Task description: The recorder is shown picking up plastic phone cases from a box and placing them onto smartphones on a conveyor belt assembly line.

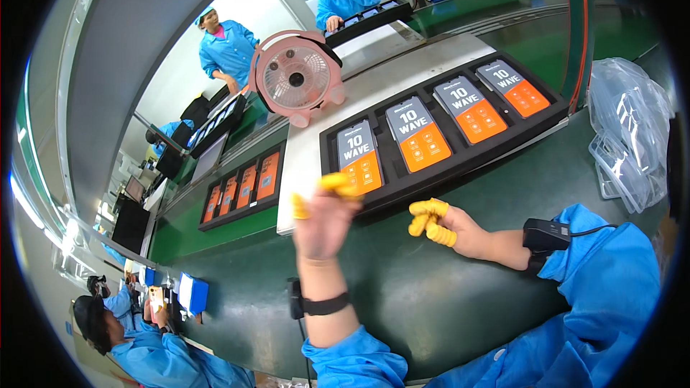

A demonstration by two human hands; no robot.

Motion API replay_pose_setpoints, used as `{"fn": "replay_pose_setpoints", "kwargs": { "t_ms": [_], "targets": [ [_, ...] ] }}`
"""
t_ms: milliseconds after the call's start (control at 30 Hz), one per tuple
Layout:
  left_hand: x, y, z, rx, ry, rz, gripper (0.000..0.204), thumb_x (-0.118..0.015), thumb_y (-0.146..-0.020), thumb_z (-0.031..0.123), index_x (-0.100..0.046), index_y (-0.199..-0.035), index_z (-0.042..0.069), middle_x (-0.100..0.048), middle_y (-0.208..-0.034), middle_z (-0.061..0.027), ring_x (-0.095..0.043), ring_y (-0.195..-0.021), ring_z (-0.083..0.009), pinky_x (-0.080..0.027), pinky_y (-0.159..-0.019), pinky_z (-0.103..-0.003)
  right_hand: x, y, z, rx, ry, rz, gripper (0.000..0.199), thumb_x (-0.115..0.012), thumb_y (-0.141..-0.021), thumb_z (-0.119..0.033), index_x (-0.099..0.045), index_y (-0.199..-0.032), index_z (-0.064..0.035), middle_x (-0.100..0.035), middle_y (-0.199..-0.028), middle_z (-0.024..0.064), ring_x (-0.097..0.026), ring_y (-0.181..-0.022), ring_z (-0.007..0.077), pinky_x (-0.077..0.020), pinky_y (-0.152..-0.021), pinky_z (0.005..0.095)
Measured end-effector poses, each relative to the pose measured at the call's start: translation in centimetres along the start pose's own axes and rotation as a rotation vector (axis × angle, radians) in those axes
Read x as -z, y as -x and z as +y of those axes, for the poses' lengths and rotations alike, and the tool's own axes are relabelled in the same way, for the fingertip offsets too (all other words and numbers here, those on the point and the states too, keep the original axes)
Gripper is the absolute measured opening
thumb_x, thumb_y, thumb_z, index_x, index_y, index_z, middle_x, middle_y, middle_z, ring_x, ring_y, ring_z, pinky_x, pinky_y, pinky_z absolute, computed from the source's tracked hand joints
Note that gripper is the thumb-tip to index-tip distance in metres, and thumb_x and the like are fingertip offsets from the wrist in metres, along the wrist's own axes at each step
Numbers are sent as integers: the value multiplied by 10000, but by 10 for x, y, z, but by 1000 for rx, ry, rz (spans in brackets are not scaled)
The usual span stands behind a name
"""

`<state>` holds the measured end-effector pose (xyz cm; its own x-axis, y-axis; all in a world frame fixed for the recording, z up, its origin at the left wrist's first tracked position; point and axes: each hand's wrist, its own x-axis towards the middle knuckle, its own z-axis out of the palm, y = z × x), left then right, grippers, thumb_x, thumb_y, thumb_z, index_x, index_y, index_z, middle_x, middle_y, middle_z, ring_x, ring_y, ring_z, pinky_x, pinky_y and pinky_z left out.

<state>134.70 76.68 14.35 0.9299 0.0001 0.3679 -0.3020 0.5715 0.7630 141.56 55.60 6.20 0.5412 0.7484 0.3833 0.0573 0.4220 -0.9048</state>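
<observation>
A black tray [425, 167] holds a row of several phones, each faced with grey-and-orange film. My left hand [327, 219] is raised at the tray's near left corner, by the leftmost phone [359, 156]. Its thumb and fingers, in yellow finger cots, are spread and slightly blurred, and nothing shows in them. Over the green bench just in front of the tray is my right hand [454, 230]. Its fingers, also in yellow cots, are loosely bent and apart, with no object seen between them. The second phone from the left [418, 134] lies beyond it, in its own slot.
A pink fan [296, 80] stands behind the tray on a white board [291, 205]. Another black tray [241, 185] with orange-faced items lies left. Clear plastic trays in a bag [629, 133] sit at right. Several people in blue work around the line.
</observation>
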Motion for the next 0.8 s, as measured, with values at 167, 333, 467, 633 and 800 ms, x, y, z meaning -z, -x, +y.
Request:
{"fn": "replay_pose_setpoints", "kwargs": {
  "t_ms": [167, 333, 467, 633, 800],
  "targets": [
    [142, 53, 58, -174, -887, 1091, 342, -406, -876, 370, -538, -914, 56, -531, -757, 1, -465, -637, -81, -348, -567, -218, -9, -5, -1, -28, 219, -190, 291, -571, -777, -27, -508, -1061, -25, -443, -860, 30, -497, -740, 99, -417, -689, 204],
    [224, 57, 73, -160, -1715, 999, 245, -463, -843, 178, -497, -957, -36, -505, -916, -165, -489, -855, -275, -382, -757, -345, -4, 3, -4, -51, 180, -225, 304, -582, -779, -46, -502, -1072, -31, -444, -861, 36, -500, -733, 102, -420, -695, 210],
    [245, 44, 76, 53, -1990, 669, 318, -446, -843, 184, -458, -1087, -20, -462, -1082, -179, -356, -1078, -326, -258, -927, -393, -4, 0, -5, -37, 345, -291, 332, -601, -771, -66, -503, -1088, -64, -470, -857, 35, -503, -734, 98, -417, -685, 208],
    [262, 46, 93, 324, -2175, 526, 316, -441, -834, 209, -493, -1088, 27, -461, -1105, -151, -344, -1062, -366, -267, -914, -418, -4, -6, 2, -116, 294, -316, 357, -633, -754, -108, -514, -1091, -89, -502, -850, 23, -497, -733, 97, -396, -649, 210],
    [253, 34, 87, 213, -2218, 720, 245, -495, -785, 193, -549, -946, 17, -501, -989, -164, -397, -952, -354, -335, -814, -429, -3, -5, -2, -105, 307, -322, 335, -630, -759, -119, -524, -1076, -85, -516, -849, 25, -491, -724, 99, -392, -630, 217]
  ]
}}
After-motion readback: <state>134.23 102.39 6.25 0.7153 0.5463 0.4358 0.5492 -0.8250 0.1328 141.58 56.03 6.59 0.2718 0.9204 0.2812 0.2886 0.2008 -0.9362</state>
